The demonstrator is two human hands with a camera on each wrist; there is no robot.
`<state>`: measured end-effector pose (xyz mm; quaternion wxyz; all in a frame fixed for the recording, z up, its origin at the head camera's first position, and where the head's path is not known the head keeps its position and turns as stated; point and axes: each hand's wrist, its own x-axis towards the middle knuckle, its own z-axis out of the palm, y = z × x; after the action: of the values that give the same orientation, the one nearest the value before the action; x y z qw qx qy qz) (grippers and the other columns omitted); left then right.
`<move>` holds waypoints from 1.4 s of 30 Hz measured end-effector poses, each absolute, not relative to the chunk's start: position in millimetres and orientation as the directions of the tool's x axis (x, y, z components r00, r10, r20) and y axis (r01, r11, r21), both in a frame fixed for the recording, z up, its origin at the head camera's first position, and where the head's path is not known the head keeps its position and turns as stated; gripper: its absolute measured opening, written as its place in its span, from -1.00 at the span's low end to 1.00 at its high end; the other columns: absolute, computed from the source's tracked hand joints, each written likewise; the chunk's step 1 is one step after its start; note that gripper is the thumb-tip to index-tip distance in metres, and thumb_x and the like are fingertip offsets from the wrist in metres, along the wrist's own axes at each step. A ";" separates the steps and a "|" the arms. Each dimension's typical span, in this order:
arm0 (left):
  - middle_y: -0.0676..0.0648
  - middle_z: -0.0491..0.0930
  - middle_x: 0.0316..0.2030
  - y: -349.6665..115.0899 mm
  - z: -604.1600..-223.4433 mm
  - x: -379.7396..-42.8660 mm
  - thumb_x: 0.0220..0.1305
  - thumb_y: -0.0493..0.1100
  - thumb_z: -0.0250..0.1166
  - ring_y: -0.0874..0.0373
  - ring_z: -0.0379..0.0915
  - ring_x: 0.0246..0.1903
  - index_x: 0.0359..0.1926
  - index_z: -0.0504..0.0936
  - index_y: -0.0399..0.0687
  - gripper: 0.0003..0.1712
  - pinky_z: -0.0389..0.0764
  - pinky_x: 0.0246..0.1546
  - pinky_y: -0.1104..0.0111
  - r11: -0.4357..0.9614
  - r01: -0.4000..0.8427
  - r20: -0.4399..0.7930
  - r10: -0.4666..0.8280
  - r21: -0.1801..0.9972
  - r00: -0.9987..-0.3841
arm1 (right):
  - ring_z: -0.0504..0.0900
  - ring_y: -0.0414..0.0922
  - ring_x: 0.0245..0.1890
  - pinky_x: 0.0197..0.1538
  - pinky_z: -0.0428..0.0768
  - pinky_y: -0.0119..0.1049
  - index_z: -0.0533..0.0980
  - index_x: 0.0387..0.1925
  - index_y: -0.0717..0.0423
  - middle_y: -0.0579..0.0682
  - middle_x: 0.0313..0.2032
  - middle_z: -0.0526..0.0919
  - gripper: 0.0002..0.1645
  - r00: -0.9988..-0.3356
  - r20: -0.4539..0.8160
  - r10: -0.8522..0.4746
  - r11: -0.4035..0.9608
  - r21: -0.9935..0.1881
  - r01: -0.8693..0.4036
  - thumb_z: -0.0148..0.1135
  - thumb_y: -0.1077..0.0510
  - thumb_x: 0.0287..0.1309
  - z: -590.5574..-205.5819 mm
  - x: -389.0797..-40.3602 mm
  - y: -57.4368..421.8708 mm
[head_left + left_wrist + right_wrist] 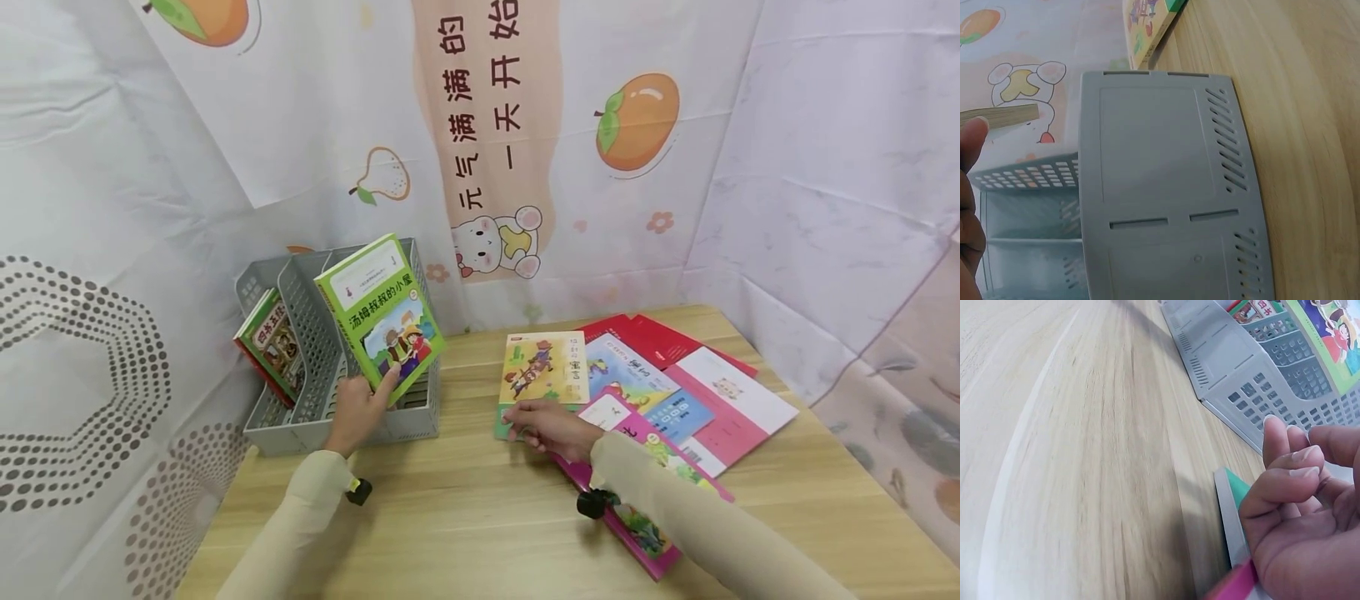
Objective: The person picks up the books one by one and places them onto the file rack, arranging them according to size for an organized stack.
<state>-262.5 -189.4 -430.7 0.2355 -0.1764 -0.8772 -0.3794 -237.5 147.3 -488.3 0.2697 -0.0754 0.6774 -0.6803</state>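
Observation:
My left hand (360, 407) grips a green storybook (381, 318) by its lower edge, thumb across the cover. The book is tilted above the right part of a grey file rack (345, 429); in the left wrist view only its page edge (1004, 115) shows beside the thumb. A red-and-green book (276, 346) leans in the rack's left compartment. My right hand (553, 425), fingers loosely curled and holding nothing, is over the lower edge of a yellow book (542, 367). A magenta book (637, 533) lies partly under the right forearm.
Right of the yellow book lie a blue book (637, 379), a pink-and-white book (731, 408) and red books (667, 337), overlapping on the wooden table (450, 533). A printed cloth (315, 108) hangs behind the rack and table.

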 end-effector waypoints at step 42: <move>0.05 0.58 -0.75 -214.6 -430.3 -255.1 0.53 0.09 0.20 0.28 0.36 -0.82 -0.54 0.68 -0.18 -0.44 0.33 -0.81 0.37 0.705 0.430 0.545 0.074 0.564 -0.835 | 0.31 -0.31 -0.65 -0.59 0.29 -0.47 0.55 -0.03 0.35 0.17 -0.30 0.69 -0.58 -0.841 -0.223 -0.494 0.071 -0.974 0.216 0.04 0.01 0.57 -485.7 -255.2 60.3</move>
<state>-255.1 -214.6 -430.3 0.2497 -0.1417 -0.8890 -0.3568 -255.2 60.3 -485.7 0.2634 -0.1015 0.6827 -0.6740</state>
